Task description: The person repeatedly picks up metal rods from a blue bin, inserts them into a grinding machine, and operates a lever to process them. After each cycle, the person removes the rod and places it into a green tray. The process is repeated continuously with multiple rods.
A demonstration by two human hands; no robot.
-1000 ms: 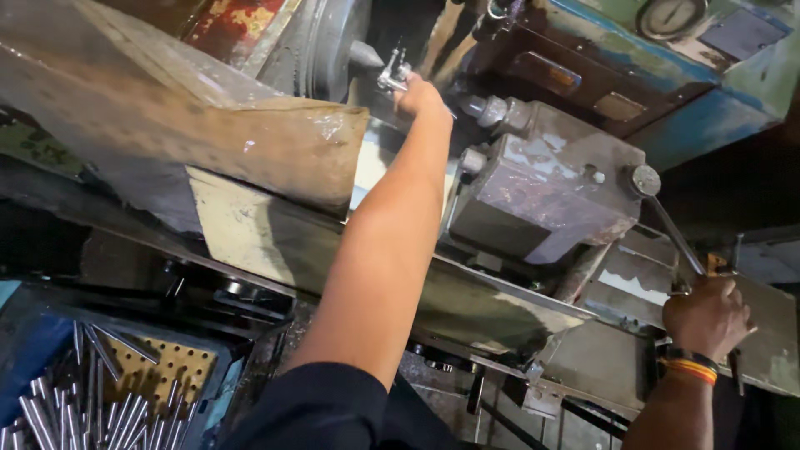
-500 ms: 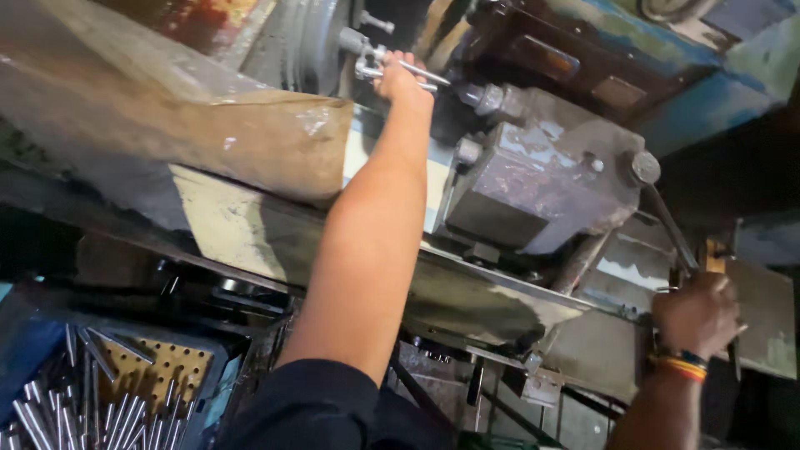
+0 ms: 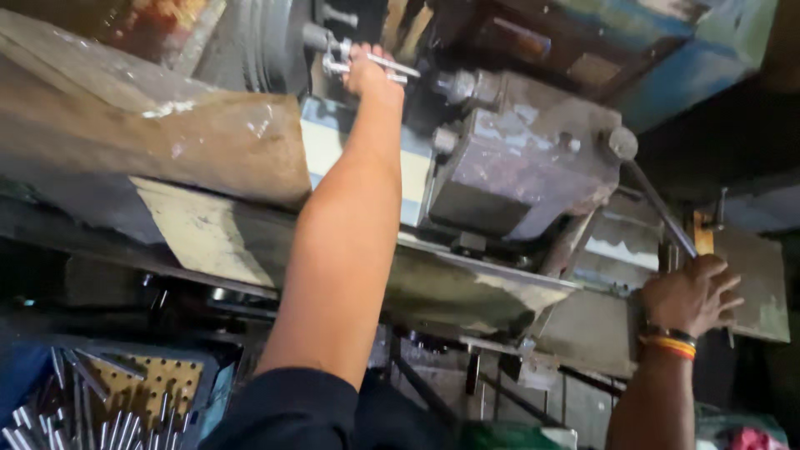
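My left hand (image 3: 368,73) reaches far up to the lathe chuck (image 3: 258,42) and grips two thin shiny metal rods (image 3: 392,67) that stick out to the right between its fingers. My right hand (image 3: 690,293) rests low on the right, fingers curled around the end of a long grey lever (image 3: 658,204) with a round knob at its top. An orange and black band sits on that wrist. The grey tool carriage (image 3: 525,167) stands between the two hands.
A rusty sheet-metal guard (image 3: 150,125) covers the machine's left side. A blue crate holds several shiny steel rods (image 3: 58,417) and a perforated yellow plate (image 3: 158,387) at lower left. Blue machine housing (image 3: 700,58) fills the upper right.
My left hand has drawn the rods away from the chuck a little to the right. My right hand has opened slightly on the lever. The view has shifted down.
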